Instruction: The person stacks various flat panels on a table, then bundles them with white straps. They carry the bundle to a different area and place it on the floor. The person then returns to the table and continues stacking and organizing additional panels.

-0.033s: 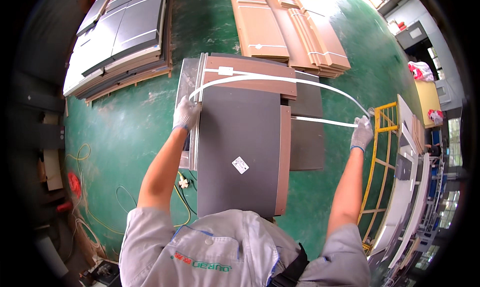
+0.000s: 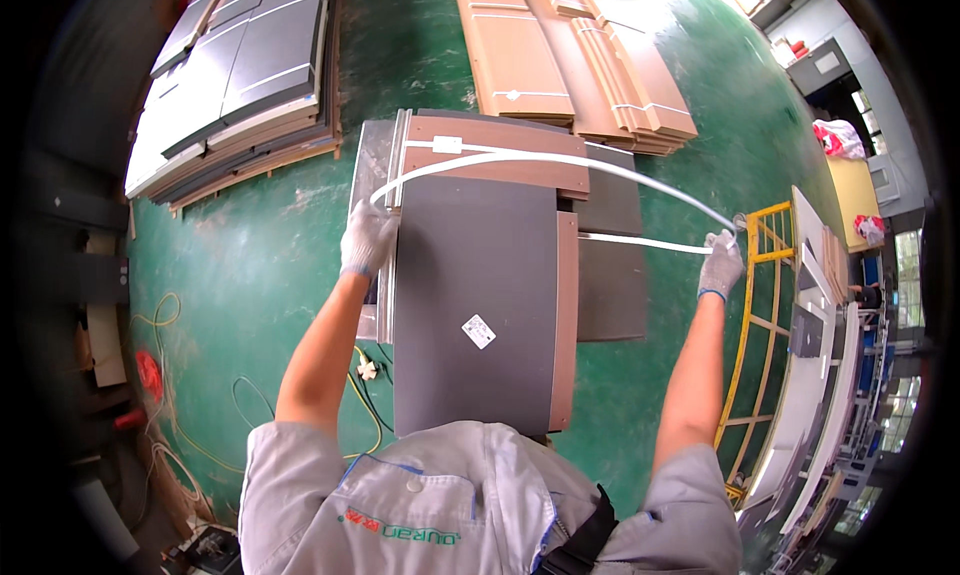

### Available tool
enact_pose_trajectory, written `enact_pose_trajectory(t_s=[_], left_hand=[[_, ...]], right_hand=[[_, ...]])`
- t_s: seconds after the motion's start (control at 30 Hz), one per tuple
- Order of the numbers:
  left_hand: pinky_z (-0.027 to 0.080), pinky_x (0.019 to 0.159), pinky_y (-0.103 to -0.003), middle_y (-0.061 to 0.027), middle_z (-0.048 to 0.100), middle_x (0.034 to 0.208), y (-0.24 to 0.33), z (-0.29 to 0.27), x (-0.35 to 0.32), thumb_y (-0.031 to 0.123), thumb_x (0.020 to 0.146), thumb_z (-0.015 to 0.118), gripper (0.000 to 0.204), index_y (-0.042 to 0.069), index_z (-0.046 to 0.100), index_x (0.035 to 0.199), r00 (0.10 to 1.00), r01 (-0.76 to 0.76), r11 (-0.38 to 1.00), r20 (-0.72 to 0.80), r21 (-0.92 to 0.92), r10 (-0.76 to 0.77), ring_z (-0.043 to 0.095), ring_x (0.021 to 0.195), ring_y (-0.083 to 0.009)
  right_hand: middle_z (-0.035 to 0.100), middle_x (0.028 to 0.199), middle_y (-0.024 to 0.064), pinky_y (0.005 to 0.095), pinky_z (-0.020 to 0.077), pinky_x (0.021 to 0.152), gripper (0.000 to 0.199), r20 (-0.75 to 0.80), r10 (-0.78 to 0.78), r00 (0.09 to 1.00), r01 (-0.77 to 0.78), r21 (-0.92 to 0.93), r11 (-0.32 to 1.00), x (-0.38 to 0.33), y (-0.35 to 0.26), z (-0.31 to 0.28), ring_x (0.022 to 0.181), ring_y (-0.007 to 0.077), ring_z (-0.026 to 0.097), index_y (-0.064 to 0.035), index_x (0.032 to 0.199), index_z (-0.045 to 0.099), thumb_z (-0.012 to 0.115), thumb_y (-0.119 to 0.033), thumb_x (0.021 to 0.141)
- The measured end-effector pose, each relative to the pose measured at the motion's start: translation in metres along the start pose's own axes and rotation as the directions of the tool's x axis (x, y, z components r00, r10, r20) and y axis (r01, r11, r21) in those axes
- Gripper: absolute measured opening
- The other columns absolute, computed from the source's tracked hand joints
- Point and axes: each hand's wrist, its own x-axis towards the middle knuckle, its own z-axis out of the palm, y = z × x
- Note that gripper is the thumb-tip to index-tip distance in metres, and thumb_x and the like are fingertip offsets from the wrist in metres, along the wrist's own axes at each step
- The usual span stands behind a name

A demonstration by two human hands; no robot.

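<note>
While the gloved left hand (image 2: 367, 238) pinches one end of the white edge-banding strip (image 2: 560, 161) beside the dark panel (image 2: 470, 285), the gloved right hand (image 2: 720, 262) grips its doubled far end; the strip arcs crosswise between them.

Floor (image 2: 260, 235): green, scuffed.
Far left: stack of grey panels (image 2: 240, 75).
Far middle: tan boards (image 2: 520, 55) lying flat.
Right: yellow frame (image 2: 752, 305).
Lower left: yellow cable (image 2: 175, 415).
</note>
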Motion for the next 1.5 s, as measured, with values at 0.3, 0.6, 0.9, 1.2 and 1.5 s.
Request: enact_pose_trajectory(t_s=[0.3,0.6,0.9,1.2,1.5], left_hand=[[0.049,0.106,-0.049,-0.0299,0.056,0.143,-0.038,-0.001,-0.313,0.037,0.092,0.075,0.075,-0.007,0.048,0.146,0.916,0.374,0.927,0.159,-0.01,-0.368,0.058,0.128,-0.0467],[0.056,0.092,-0.045,-0.0205,0.075,0.112,-0.058,0.023,-0.339,0.033,0.093,0.074,0.046,-0.001,0.067,0.124,0.935,0.351,0.922,0.109,-0.165,-0.337,0.072,0.104,-0.0378],[0.056,0.09,-0.039,-0.0182,0.077,0.106,-0.042,0.017,-0.34,0.03,0.096,0.073,0.042,-0.003,0.069,0.121,0.938,0.344,0.897,0.153,-0.277,-0.312,0.075,0.098,-0.0287],[0.055,0.089,-0.036,-0.0141,0.077,0.105,-0.039,0.019,-0.338,0.028,0.098,0.07,0.038,-0.004,0.069,0.119,0.939,0.337,0.889,0.17,-0.309,-0.298,0.072,0.095,-0.0222],[0.055,0.09,-0.037,-0.0151,0.077,0.106,-0.043,0.022,-0.338,0.03,0.099,0.07,0.041,-0.005,0.068,0.12,0.938,0.342,0.896,0.166,-0.283,-0.306,0.072,0.095,-0.0226]], right_hand=[[0.075,0.119,0.0203,0.0367,0.0514,0.101,0.038,0.257,0.028,0.966,0.069,-0.359,0.931,-0.052,0.019,0.055,0.112,0.0292,0.071,0.0034,0.129,0.069,0.065,-0.016,0.096],[0.056,0.145,0.0358,0.0444,0.0444,0.115,0.086,0.607,0.358,0.71,0.119,-0.604,0.788,-0.273,0.031,0.03,0.138,0.0409,0.056,0.0153,0.148,0.044,0.075,-0.041,0.091],[0.075,0.114,0.0214,0.0441,0.0555,0.092,0.063,0.538,0.526,0.658,-0.26,-0.494,0.83,-0.39,0.044,-0.079,0.107,0.037,0.072,0.001,0.126,0.064,0.079,-0.048,0.089],[0.068,0.129,0.0294,0.044,0.0526,0.102,0.089,0.527,0.516,0.675,-0.244,-0.501,0.83,-0.393,0.058,-0.079,0.122,0.0406,0.067,0.0112,0.142,0.052,0.077,-0.054,0.088],[0.061,0.14,0.0331,0.0432,0.0483,0.11,0.104,0.54,0.525,0.659,-0.239,-0.511,0.826,-0.39,0.065,-0.079,0.131,0.0411,0.061,0.0151,0.147,0.045,0.078,-0.061,0.084]])
